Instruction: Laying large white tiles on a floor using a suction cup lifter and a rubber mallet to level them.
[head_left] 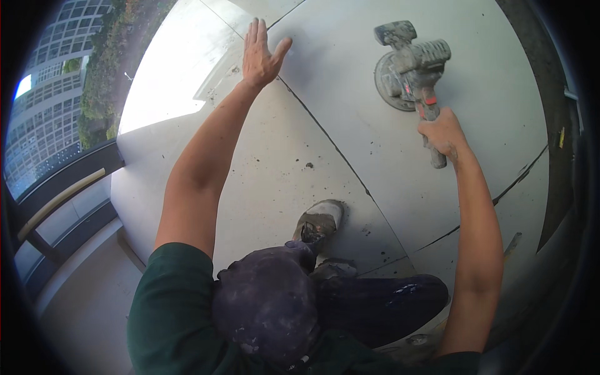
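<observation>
One dusty grey, disc-headed power tool [415,70] is gripped by the right hand [442,131]; the left hand [261,59] is spread wide, both bare arms [203,159] stretched forward

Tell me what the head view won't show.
Head view:
Dusty grey round-based handheld tool: underside, hidden by its own body.
Bare left hand: palm, hidden by the hand's back.
Grey gridded-facade building: partly cut off by the picture's dark rim.
Small yellow object at right: too small to identify.
</observation>
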The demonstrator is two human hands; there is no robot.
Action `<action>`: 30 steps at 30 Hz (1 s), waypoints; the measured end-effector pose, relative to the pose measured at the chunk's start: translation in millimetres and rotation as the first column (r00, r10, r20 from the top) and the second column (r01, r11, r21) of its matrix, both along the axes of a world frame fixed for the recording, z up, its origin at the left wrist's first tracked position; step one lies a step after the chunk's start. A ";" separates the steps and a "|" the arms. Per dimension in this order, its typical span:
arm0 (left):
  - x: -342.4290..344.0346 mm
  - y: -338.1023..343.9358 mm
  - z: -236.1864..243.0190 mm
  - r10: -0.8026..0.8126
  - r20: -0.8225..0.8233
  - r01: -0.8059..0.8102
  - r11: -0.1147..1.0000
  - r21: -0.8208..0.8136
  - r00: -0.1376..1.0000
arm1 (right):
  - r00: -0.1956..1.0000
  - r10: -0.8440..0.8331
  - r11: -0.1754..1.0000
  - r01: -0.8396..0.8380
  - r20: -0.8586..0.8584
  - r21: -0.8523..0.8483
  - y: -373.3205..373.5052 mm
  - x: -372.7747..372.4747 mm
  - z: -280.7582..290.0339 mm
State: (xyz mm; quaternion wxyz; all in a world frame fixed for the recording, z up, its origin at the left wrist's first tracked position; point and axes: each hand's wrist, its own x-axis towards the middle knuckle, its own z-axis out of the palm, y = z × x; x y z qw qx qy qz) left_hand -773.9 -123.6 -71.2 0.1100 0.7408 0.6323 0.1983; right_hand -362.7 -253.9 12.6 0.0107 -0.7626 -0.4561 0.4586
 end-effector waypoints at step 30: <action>138.8 55.8 96.4 -0.010 -0.007 0.006 0.894 -0.448 1.000 | 0.975 0.208 0.973 -0.198 -0.077 0.119 38.8 -82.6 -19.4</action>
